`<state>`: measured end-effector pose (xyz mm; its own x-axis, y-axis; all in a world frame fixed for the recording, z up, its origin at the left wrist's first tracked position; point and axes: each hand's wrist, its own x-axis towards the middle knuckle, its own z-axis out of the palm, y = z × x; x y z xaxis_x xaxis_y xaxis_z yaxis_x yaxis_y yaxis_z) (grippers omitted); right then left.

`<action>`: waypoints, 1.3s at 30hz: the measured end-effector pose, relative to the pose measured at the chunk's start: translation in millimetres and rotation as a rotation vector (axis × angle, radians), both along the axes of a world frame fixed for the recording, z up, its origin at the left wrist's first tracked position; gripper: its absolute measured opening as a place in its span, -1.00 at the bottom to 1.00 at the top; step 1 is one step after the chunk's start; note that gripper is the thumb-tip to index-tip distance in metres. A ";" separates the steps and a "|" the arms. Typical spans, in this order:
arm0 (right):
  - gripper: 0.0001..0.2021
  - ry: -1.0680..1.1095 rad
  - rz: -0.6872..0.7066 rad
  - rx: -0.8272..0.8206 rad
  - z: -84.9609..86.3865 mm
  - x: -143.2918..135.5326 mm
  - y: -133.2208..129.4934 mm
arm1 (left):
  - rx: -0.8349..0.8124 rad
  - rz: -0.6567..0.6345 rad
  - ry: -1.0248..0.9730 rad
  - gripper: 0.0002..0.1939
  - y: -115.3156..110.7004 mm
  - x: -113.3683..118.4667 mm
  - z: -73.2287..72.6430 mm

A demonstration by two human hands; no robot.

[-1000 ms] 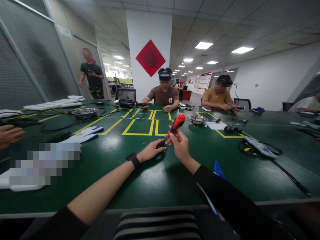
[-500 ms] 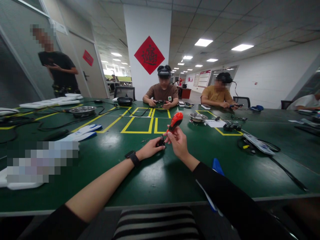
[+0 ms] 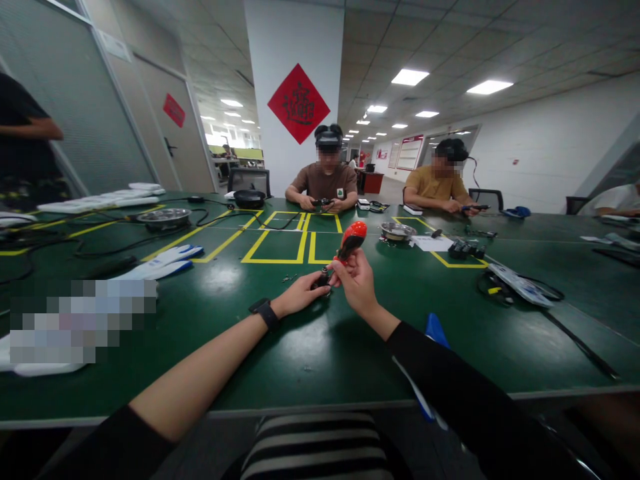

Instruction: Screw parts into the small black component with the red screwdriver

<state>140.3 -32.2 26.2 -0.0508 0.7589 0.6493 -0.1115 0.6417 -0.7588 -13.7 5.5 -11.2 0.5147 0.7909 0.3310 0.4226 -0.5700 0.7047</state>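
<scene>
Low over the green table, my left hand [image 3: 299,294] is closed around a small black part with a metal top [image 3: 325,275]; its exact kind is too small to make out. My right hand [image 3: 358,283] grips a red and black screwdriver [image 3: 353,239], its bulbous handle pointing up and tilted away to the right. The screwdriver's lower end sits close to the black part, and my fingers partly cover the spot, so I cannot tell whether they touch. Several tiny screws [image 3: 289,278] lie on the table just beyond my left hand.
White-blue gloves [image 3: 167,260] lie to the left. Metal bowls [image 3: 164,217] [image 3: 397,231], cables and black blocks [image 3: 467,249] are spread across the green table [image 3: 240,373]. A blue item [image 3: 437,330] lies beside my right forearm. Two co-workers [image 3: 325,177] [image 3: 440,183] sit opposite.
Both hands keep nearly the same place and hold. The screwdriver handle leans slightly more to the right. At the far left, the standing person has moved toward the picture's edge.
</scene>
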 end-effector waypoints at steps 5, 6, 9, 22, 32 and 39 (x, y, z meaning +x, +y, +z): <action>-0.64 0.076 0.019 -0.063 0.3 0.2 4.4 | 0.019 0.017 0.011 -0.70 1.8 -0.9 -1.9; -0.62 0.087 0.008 -0.069 0.6 0.6 5.2 | 0.024 0.016 0.017 -0.70 1.8 -1.2 -1.8; -0.63 0.111 -0.011 -0.068 1.7 1.9 5.7 | 0.041 0.010 0.034 -0.68 0.7 -1.6 -0.4; -0.64 0.063 -0.004 -0.017 2.1 0.6 -0.4 | 0.114 0.005 0.022 -0.62 -2.4 -0.9 -1.6; -0.76 0.081 0.023 0.013 0.6 0.3 0.8 | 0.167 0.023 0.053 -0.64 -5.2 -1.1 0.1; -0.78 0.112 0.015 0.003 1.2 -3.0 -1.7 | 0.127 0.039 0.041 -0.75 -7.2 0.2 4.1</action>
<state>137.3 -33.9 27.4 0.0111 0.7565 0.6539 -0.2053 0.6417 -0.7389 -13.5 -1.7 -7.1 0.4995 0.7635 0.4094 0.4731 -0.6363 0.6093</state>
